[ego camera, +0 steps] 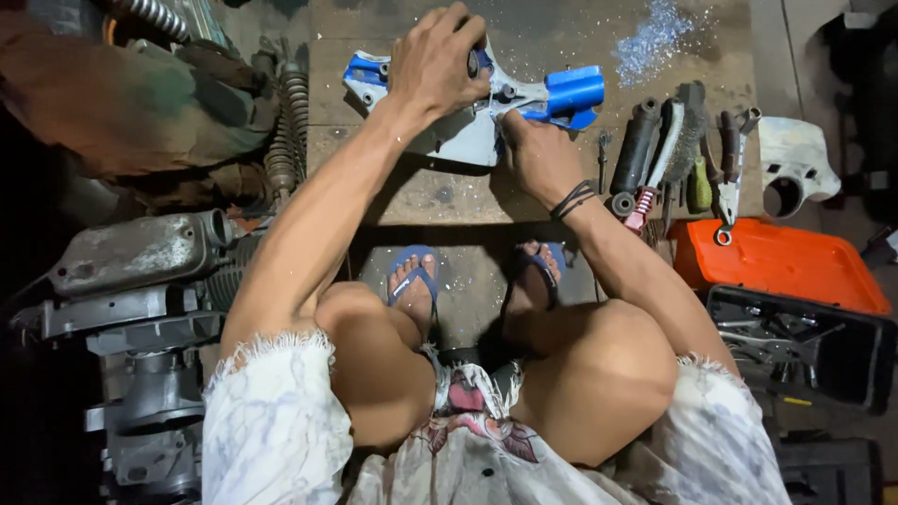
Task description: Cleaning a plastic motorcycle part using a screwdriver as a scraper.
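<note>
**Two hands on a blue and grey metal part**

The blue-and-grey cast metal bracket lies flat on the worn wooden board, just beyond the person's sandalled feet; the left hand presses down over its upper middle, fingers curled and closed around a small dark tool or fitting there; the right hand rests at its near edge, fingertips pinched at the central pivot. It looks rigid and fairly heavy, with hard edges; the flat grey plate seems the steadiest place to hold. A wire brush, pliers and an orange plastic case sit to the right.
</note>
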